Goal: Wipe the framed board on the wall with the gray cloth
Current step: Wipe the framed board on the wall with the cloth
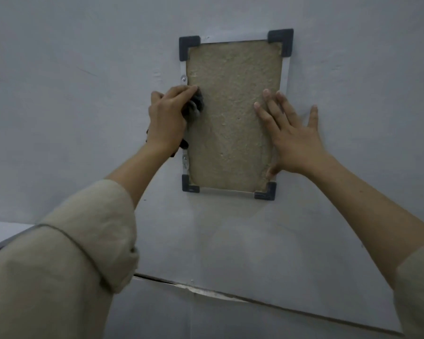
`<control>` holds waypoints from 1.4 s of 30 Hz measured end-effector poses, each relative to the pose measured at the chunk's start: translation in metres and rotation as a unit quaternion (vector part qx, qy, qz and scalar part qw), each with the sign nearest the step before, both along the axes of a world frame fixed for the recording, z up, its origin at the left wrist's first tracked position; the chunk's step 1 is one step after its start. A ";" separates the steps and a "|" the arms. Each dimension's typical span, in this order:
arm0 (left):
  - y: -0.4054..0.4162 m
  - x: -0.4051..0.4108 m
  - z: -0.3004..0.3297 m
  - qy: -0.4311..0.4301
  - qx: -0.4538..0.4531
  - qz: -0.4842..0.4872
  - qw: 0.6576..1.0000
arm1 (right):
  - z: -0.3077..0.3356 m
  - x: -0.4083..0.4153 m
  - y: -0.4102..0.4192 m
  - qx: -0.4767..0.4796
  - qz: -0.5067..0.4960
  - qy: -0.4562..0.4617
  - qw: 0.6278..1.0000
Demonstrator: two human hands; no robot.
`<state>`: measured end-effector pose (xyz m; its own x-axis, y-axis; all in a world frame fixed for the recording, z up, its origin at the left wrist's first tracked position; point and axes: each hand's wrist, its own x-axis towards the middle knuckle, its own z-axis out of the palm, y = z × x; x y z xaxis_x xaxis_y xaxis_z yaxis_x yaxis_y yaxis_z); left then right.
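Observation:
A framed board [233,94] hangs on the pale wall: a rough tan panel in a thin metal frame with dark corner caps. My left hand [168,118] is closed around a bunched gray cloth [196,105] and presses it against the board's left edge, about mid-height. Most of the cloth is hidden under the hand; a dark bit shows below my wrist. My right hand [291,133] lies flat with fingers spread over the board's right edge, half on the panel and half on the wall.
The pale wall [83,69] surrounds the board on every side. A cracked seam [206,291] runs across the wall below. A white ledge [3,233] shows at the lower left. Beige sleeves cover both forearms.

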<state>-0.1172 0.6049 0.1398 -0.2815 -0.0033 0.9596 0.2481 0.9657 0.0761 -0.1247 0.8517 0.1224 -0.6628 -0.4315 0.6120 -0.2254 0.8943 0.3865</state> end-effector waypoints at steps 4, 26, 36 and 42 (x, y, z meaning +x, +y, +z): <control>0.017 0.003 -0.050 -0.017 -0.016 -0.018 1.000 | -0.001 0.001 0.000 0.000 -0.001 0.002 1.000; 0.055 0.011 -0.102 -0.027 -0.118 -0.063 0.991 | -0.001 0.000 0.000 0.000 -0.002 0.003 1.000; 0.044 0.016 -0.049 -0.002 -0.108 -0.069 0.992 | -0.001 -0.001 0.002 0.003 0.002 0.003 1.000; 0.057 0.004 -0.040 -0.005 -0.079 -0.054 0.995 | 0.000 0.000 0.002 0.008 0.002 0.013 1.000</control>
<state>-0.1129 0.6619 0.0995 -0.2820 0.1791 0.9426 0.3514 0.9334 -0.0722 -0.1248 0.8541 0.1226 -0.6450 -0.4440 0.6220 -0.2189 0.8871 0.4063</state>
